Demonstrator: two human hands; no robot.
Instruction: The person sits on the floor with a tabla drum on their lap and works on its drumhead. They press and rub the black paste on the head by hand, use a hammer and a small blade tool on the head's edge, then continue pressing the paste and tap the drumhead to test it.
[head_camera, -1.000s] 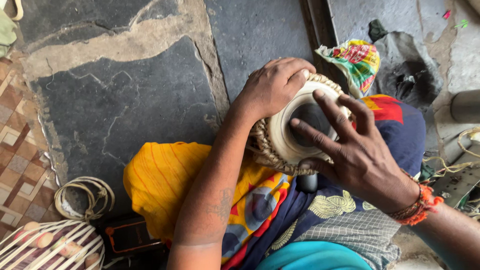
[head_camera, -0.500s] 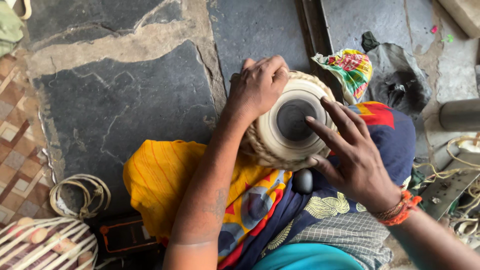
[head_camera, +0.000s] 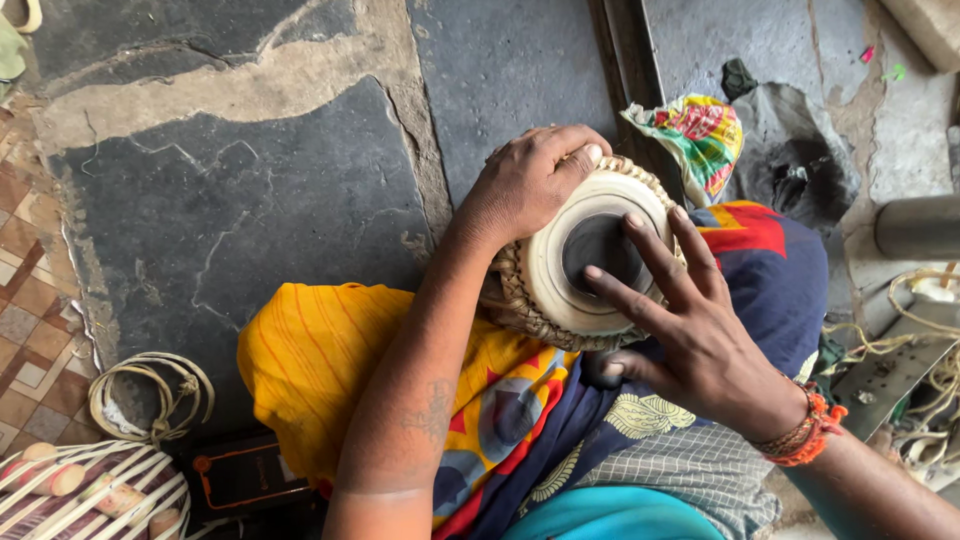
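Small hand drum (head_camera: 560, 300) on lap, resting on yellow patterned cloth (head_camera: 320, 370), pale skin head with black centre spot (head_camera: 597, 250) facing up, braided rim. Left hand (head_camera: 530, 185) cupped over far-left rim, gripping drum. Right hand (head_camera: 700, 330) spread wide, fingertips (head_camera: 594, 272) on drumhead near black spot, thumb against near rim. Orange thread bracelet (head_camera: 805, 435) on right wrist. Coiled strap (head_camera: 150, 395) on stone floor at left, well apart.

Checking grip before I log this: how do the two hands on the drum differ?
The left hand curls over the far rim of the drum, gripping it; the right hand lies flatter, fingers spread, fingertips on the dark centre. Only the right wrist wears an orange thread band. Both are bare and touch the drum.
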